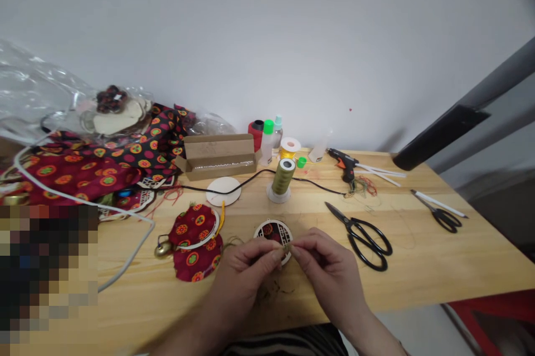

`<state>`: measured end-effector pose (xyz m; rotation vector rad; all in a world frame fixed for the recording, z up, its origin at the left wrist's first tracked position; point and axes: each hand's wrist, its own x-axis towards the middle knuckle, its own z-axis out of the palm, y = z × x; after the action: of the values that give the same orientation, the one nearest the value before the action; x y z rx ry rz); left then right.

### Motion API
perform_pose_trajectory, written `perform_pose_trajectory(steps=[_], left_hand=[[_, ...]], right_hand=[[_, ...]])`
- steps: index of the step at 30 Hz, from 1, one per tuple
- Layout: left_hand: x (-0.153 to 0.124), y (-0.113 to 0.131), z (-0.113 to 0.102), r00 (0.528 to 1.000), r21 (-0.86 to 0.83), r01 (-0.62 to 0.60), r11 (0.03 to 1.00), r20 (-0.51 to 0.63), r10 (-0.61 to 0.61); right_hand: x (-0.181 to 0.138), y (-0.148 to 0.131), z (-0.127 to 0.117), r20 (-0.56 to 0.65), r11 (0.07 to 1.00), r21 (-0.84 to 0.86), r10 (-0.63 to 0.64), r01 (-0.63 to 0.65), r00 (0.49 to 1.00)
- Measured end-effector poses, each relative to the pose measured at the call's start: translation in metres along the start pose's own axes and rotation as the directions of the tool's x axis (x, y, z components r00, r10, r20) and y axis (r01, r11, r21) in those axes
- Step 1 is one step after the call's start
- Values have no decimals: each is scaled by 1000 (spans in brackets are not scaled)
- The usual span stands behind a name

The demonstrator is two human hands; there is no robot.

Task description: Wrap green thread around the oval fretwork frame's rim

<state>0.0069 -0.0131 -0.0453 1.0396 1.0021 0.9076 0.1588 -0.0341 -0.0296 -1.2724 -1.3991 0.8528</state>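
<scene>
My left hand (253,267) and my right hand (328,267) meet above the front of the table, thumb and forefinger pinched on each. Whatever lies between the fingertips is too small to make out; a trace of olive colour shows there. Just behind the fingertips is a round openwork disc (267,229) with a pale rim and dark patterned cloth, partly covered by my hands. Loops of olive thread (234,241) show beside my left hand. Left of it lie round pieces of red patterned fabric (194,258) with a brass bell (163,249). A spool of olive thread (283,179) stands upright beyond the disc.
Large black scissors (363,239) lie right of my hands, smaller scissors (445,219) farther right. A glue gun (345,164), glue bottles (267,141) and an open cardboard box (221,155) line the back. Patterned cloth (83,158) piles up left, crossed by a white cable (142,255).
</scene>
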Motion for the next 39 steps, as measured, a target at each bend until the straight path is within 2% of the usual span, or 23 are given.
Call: perform_pose_trajectory(steps=[5, 11, 18, 25, 34, 39], left_hand=[[1, -3, 0, 999, -25, 9, 1000, 40, -8], [-1, -6, 1, 1000, -84, 7, 996, 24, -5], [-1, -8, -1, 999, 13, -39, 999, 17, 38], [-3, -3, -3, 994, 128, -106, 986, 36, 103], [-4, -3, -2, 996, 102, -91, 991, 27, 88], [-3, -1, 0, 997, 76, -77, 994, 30, 75]], right_hand=[[2, 3, -2, 94, 998, 50, 19, -24, 995], [-1, 6, 0, 38, 954, 174, 241, -244, 970], [1, 1, -4, 55, 987, 84, 130, -134, 990], [2, 1, -3, 58, 993, 87, 68, -73, 996], [1, 0, -3, 62, 995, 68, 63, -67, 996], [3, -3, -3, 64, 994, 42, 100, -103, 993]])
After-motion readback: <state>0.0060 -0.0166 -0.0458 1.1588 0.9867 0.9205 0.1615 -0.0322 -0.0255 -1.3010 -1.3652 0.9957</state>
